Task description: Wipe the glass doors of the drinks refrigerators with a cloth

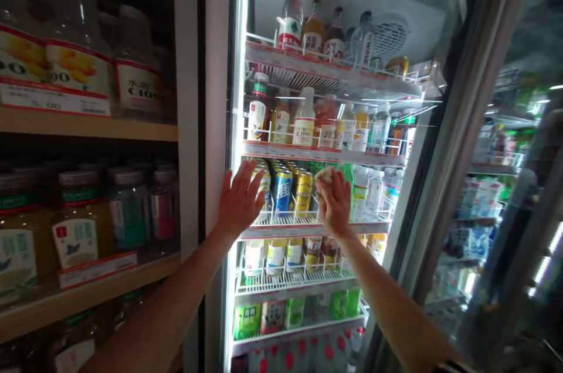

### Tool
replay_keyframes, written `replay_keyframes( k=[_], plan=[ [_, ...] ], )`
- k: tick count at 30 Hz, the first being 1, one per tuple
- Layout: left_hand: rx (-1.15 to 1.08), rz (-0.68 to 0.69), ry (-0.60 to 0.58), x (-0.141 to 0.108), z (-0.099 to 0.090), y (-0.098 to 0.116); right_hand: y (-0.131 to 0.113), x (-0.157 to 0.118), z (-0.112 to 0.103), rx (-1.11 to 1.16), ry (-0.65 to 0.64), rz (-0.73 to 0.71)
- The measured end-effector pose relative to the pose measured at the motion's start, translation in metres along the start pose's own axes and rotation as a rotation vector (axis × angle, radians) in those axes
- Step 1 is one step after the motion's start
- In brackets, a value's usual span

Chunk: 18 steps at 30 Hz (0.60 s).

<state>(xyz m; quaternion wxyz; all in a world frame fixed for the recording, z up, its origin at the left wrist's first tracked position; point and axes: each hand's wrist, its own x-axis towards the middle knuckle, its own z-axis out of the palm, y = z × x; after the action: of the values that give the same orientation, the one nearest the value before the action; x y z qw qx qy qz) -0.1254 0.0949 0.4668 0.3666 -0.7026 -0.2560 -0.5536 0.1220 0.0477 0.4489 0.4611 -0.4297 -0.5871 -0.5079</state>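
In the head view, my left hand (pixel 241 200) is stretched out with its fingers spread, near the left frame of a lit drinks fridge. My right hand (pixel 336 203) is curled over a small pale cloth (pixel 324 175), which shows at its fingertips. It seems to press the cloth to the fridge's glass door (pixel 303 135), though actual contact is hard to make out. Beyond the glass, between my hands, stand a blue can (pixel 282 192) and a yellow can (pixel 303 194). My left fingers partly cover more cans.
Wooden shelves (pixel 88 122) with bottled drinks stand close on the left. The fridge's metal frame (pixel 453 144) slants along the right, and another glass-fronted cooler with drinks lies beyond it. Bottles fill the fridge's upper wire shelf (pixel 299 153); cartons (pixel 247 321) sit lower down.
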Motion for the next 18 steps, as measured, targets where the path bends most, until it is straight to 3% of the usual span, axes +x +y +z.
replay_keyframes(
  k=[3, 5, 9, 11, 14, 18],
  plan=[
    [0.024, 0.0, 0.008, 0.0, 0.0, -0.002, 0.033, 0.005, 0.002, -0.022, 0.19, 0.221],
    [0.035, -0.001, 0.021, 0.002, 0.0, 0.001, 0.03, 0.008, 0.005, 0.012, 0.217, 0.248],
    [0.024, -0.035, 0.065, 0.007, 0.008, 0.03, -0.009, 0.006, 0.005, 0.118, 0.014, 0.009],
    [-0.007, -0.02, 0.064, 0.009, 0.017, 0.055, -0.012, 0.002, 0.002, 0.125, -0.071, -0.065],
    [-0.03, -0.011, 0.019, 0.008, 0.034, 0.089, 0.024, -0.009, -0.007, 0.082, -0.049, -0.019],
    [-0.004, -0.074, -0.002, 0.004, 0.049, 0.105, 0.096, -0.02, -0.014, 0.005, 0.177, 0.241]
  ],
)
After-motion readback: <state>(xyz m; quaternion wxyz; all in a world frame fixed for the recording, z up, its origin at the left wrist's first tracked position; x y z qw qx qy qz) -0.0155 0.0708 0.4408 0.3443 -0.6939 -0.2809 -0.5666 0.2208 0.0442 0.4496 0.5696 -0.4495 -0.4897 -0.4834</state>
